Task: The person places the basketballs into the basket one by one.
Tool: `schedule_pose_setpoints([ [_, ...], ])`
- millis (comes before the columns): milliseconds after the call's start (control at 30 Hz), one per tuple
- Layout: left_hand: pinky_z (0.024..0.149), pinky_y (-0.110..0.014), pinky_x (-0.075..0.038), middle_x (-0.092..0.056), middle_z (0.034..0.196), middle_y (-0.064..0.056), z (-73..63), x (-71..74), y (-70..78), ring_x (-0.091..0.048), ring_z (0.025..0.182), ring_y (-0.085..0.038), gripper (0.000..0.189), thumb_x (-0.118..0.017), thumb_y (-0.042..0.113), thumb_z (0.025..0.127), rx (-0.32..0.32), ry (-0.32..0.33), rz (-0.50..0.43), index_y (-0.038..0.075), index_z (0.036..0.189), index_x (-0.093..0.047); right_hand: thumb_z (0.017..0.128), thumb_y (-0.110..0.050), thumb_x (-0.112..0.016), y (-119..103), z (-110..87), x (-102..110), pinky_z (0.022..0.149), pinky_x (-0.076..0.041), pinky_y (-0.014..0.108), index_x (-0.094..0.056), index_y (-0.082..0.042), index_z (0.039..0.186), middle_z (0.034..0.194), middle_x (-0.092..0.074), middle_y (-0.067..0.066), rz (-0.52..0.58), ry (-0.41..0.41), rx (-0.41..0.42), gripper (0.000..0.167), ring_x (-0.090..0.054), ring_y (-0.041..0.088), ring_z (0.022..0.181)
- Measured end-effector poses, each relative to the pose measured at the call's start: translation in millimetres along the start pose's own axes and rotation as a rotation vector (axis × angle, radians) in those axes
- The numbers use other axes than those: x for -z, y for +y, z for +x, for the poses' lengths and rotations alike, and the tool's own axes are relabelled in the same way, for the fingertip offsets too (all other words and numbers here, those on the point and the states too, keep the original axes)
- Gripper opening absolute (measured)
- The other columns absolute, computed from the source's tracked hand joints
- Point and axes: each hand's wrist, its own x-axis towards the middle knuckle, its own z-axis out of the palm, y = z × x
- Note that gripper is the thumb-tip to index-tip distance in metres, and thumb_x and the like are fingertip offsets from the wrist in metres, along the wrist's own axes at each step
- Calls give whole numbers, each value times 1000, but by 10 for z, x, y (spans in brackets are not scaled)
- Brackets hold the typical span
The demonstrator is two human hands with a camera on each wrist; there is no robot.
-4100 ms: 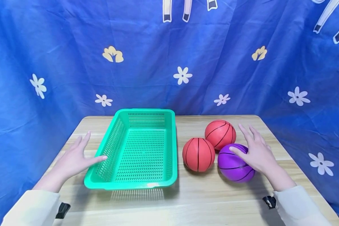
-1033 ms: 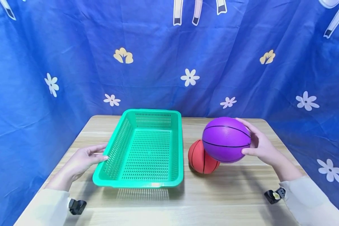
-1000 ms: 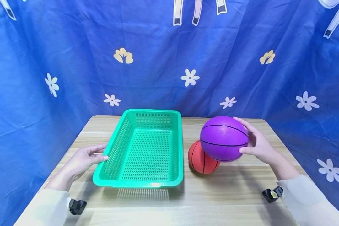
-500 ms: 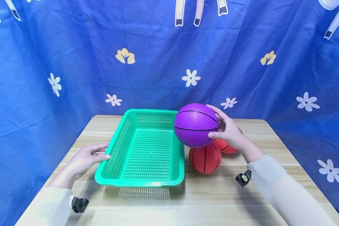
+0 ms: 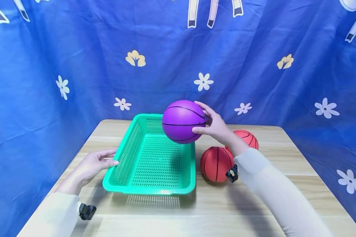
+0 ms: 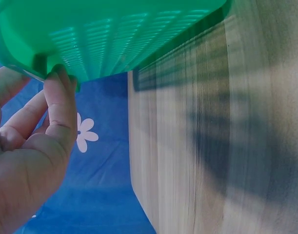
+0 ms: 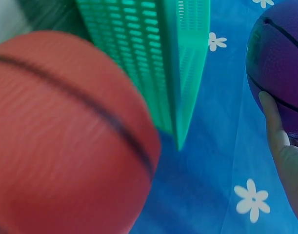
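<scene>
In the head view my right hand [image 5: 215,126] grips a purple basketball [image 5: 181,121] from its right side, holding it in the air over the right rear part of a green plastic basket [image 5: 149,190]. The same purple ball [image 7: 280,73] shows at the right edge of the right wrist view. My left hand [image 5: 92,166] pinches the basket's left rim, thumb on top and fingers beneath; the left wrist view shows those fingers [image 6: 61,102] at the rim. Two red basketballs, a nearer one [image 5: 216,164] and a farther one [image 5: 244,140], rest right of the basket; my right forearm partly covers the farther.
The basket stands on a light wooden table [image 5: 166,223]. Behind it and along both sides hangs a blue cloth [image 5: 166,65] with flower prints. A red ball [image 7: 66,136] looms close to the right wrist camera, beside the basket's wall.
My right hand has carried the purple ball left and upward, from above the red balls to over the basket. The farther red ball shows again. My left hand stays at the rim.
</scene>
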Motion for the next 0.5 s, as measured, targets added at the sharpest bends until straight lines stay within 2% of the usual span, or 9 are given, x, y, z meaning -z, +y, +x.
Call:
schedule_pose_setpoints([
  [200,87,-25,-49,-47,135,-26,14,-7,8,-60,101,-11,65,-69,19,89,1,1,-24,-6,141,-39,74,-19,-82,28,242,-199,83,-53,44,-38,-28,146,132,-50,11,4,27,-17,85,-56,30,112],
  [333,87,-26,-49,-48,135,-26,22,-6,2,-60,100,-10,65,-69,19,89,0,1,-20,-6,141,-39,75,-18,-80,59,389,-338,86,-52,42,-39,-31,146,132,-51,9,-2,60,-32,83,-51,24,117],
  [500,88,-26,-49,-47,136,-26,24,-1,-7,-61,100,-8,65,-69,19,89,-1,-8,-25,-6,141,-39,76,-21,-80,85,545,-515,85,-52,40,-39,-33,145,137,-45,9,-6,101,-88,81,-49,25,118],
])
